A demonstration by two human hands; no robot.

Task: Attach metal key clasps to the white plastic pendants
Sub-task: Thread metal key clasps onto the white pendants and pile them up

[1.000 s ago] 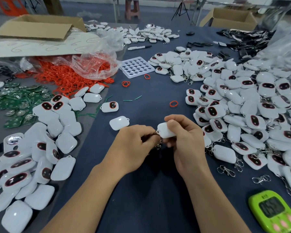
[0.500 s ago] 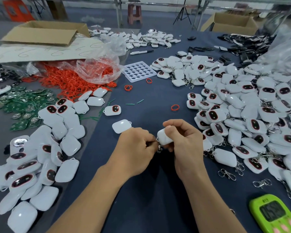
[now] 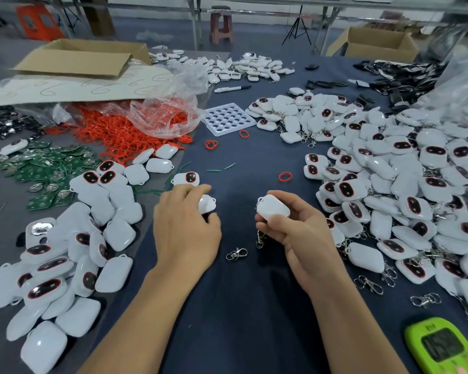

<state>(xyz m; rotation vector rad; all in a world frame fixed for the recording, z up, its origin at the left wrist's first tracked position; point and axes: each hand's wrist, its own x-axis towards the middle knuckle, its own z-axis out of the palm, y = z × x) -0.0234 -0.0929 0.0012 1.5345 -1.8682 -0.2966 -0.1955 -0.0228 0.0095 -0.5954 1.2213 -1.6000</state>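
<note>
- Right hand (image 3: 300,238): fingers and thumb curled round a white pendant (image 3: 273,209), plain back facing up, lifted off the table.
- A metal clasp (image 3: 260,240) hangs below that hand. It is probably already on the pendant, but the fingers hide the join.
- Left hand (image 3: 184,228): palm down, thumb and fingers closed on a second pendant (image 3: 207,205) that lies on the blue table (image 3: 249,306).
- Loose clasp (image 3: 237,253) lies on the cloth between the two wrists, touching neither hand.
- Handling, judged: the pendant shell is hard, light and glossy, so likely slippery. Pinch it across the flat faces and leave the small corner loop free for the ring.
- Handling, judged: the clasp is small, stiff and springy. Take it by the body, not the ring.
- Look: rounded-square white case. On other pieces the front carries a dark oval window rimmed in red.
- Left heap (image 3: 65,252): pendants without clasps, near the left hand.
- Right heap (image 3: 403,198): pendants, many with clasps fitted.
- Spare clasps (image 3: 369,284) lie beside the right heap.
- Green timer (image 3: 443,346) sits at the near right corner.
</note>
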